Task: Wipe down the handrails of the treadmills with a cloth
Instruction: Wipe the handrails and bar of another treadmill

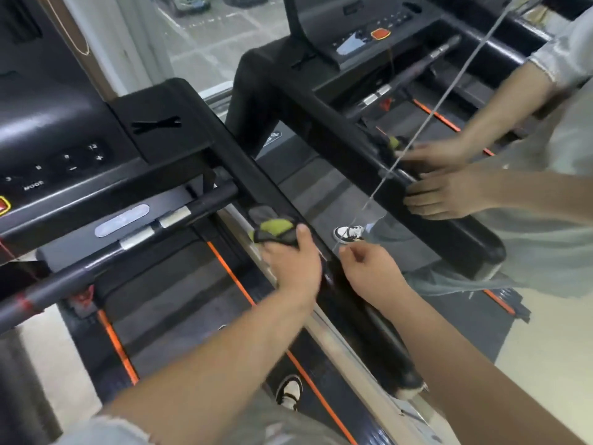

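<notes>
My left hand grips a green and grey cloth and presses it on the black right-hand handrail of the treadmill, about midway along it. My right hand rests just right of that rail against a mirror, fingers loosely curled and holding nothing. The front crossbar handrail, black with silver grip plates, runs across the left below the console.
A wall mirror stands right beside the rail and repeats the treadmill, both hands and the cloth. A thin pale line crosses it diagonally. The belt with orange edge stripes lies below, with my shoe on it.
</notes>
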A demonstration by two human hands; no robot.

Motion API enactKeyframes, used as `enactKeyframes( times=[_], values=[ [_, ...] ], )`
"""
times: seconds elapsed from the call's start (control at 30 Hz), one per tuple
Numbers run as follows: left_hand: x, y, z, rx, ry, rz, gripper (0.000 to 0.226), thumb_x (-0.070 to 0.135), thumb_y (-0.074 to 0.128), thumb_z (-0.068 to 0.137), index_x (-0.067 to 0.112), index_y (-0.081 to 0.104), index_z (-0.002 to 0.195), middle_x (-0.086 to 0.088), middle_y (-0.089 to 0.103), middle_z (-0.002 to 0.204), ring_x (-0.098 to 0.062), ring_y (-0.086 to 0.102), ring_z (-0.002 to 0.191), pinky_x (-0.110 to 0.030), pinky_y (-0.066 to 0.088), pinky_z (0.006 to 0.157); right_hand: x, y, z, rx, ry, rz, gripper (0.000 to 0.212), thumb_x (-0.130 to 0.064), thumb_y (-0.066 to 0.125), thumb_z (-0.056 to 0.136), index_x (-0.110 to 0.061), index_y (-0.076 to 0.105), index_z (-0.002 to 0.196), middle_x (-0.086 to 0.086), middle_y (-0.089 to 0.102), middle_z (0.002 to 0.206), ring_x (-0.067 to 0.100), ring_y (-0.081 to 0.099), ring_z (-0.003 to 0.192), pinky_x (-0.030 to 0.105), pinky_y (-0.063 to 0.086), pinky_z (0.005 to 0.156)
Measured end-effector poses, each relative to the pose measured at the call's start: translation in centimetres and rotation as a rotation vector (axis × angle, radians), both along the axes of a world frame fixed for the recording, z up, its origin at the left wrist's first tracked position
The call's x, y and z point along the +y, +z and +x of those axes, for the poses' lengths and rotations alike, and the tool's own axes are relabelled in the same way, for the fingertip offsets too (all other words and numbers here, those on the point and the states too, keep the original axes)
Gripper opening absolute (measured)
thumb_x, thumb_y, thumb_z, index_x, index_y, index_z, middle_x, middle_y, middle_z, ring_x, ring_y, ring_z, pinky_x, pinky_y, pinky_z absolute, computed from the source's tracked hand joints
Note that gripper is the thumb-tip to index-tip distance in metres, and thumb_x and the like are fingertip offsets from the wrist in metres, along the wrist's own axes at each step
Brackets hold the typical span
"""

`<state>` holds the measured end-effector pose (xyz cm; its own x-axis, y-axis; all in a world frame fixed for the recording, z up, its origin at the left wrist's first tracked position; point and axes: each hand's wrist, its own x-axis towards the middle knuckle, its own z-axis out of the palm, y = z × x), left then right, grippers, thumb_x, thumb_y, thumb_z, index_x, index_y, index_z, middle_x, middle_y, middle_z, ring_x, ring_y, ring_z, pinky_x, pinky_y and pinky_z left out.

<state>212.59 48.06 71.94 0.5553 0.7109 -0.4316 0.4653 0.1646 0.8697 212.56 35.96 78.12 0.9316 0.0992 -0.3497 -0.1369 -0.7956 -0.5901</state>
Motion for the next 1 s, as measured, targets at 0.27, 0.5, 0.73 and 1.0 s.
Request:
enactKeyframes(
  times=[0.27,0.5,0.73,1.0],
  values=[
    [4.3,-0.6,3.9,-0.034,0.026,0.093,0.075,0.035,0.056,0.089,-0.007,0.033,0.148,-0.032,0.04,0.147,-0.047,0.041,0.135,-0.043,0.032,0.115,1.9,-0.3,1.7,0.061,0.055,-0.088,0.06,-0.051,0.032,0.107,-0.008,0.065,0.081,0.008,0.069,0.081,0.027,0.064,0.084,0.038,0.048,0.082],
    [-7.9,-2.8,-7.9,-0.016,-0.367,-0.072,0.083,0.049,0.057,0.084,-0.002,0.031,0.144,-0.025,0.039,0.148,-0.039,0.039,0.139,-0.054,0.033,0.118,0.6,-0.9,2.2,0.15,-0.033,0.026,0.066,-0.062,0.034,0.103,-0.01,0.072,0.087,0.002,0.072,0.09,0.023,0.065,0.095,0.038,0.047,0.089],
    [5.8,-0.9,4.1,0.017,-0.123,0.006,0.085,0.05,0.057,0.085,-0.001,0.033,0.149,-0.026,0.041,0.148,-0.04,0.043,0.135,-0.038,0.032,0.116,0.0,-0.8,2.0,0.261,-0.051,0.153,0.072,-0.064,0.03,0.103,-0.003,0.065,0.119,0.006,0.07,0.122,0.019,0.063,0.116,0.031,0.041,0.093],
    [-2.5,0.6,-3.9,-0.012,-0.428,0.4,0.08,0.036,0.04,0.088,-0.005,0.025,0.156,-0.026,0.005,0.167,-0.043,0.011,0.155,-0.044,0.018,0.126,-0.9,-2.4,0.5,0.197,-0.339,0.491,0.068,-0.076,0.051,0.083,-0.014,0.076,0.096,-0.002,0.078,0.098,0.021,0.071,0.104,0.042,0.05,0.102]
  ],
)
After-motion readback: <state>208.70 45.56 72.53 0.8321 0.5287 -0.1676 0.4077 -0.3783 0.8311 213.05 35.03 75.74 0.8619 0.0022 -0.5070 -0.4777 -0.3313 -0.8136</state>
